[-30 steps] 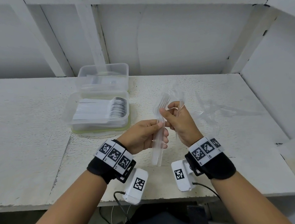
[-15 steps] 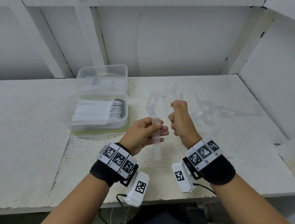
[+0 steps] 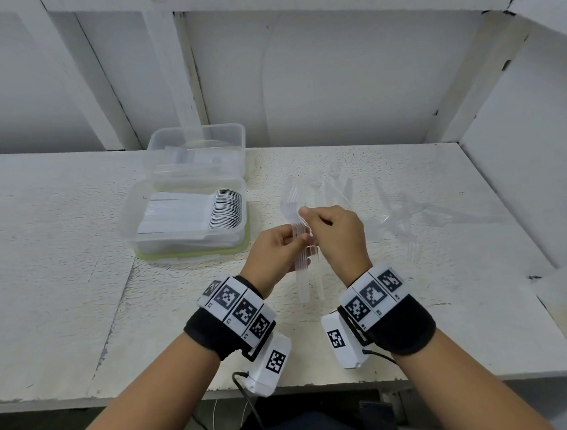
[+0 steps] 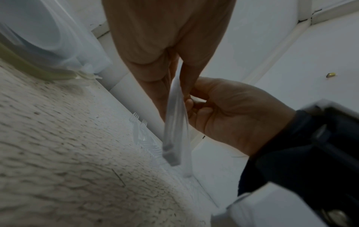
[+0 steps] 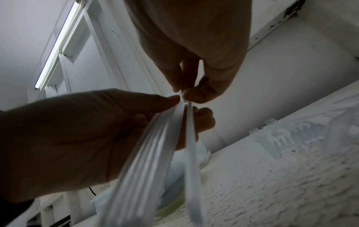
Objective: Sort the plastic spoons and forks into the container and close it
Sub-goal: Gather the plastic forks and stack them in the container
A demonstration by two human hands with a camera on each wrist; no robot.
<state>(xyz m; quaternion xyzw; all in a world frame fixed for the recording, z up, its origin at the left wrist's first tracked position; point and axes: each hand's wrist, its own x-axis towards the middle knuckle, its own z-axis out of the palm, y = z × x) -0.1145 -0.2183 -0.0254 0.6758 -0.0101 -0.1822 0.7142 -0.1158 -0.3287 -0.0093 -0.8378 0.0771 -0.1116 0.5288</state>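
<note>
My left hand grips a stack of clear plastic forks, tines up and handles hanging toward the table. My right hand pinches one more clear fork right beside the stack, and the fingertips of both hands touch. In the left wrist view the fork handles hang below both hands. To the left an open clear container holds a row of white spoons. Loose clear forks lie on the table beyond the hands.
A second clear tub stands behind the container against the wall. More clear forks are scattered to the right. The white table ends at a side wall on the right, and its front edge runs under my wrists.
My right hand, half a second ago a little apart from the stack, has come back to it and now pinches a fork against it. Both hands have shifted slightly.
</note>
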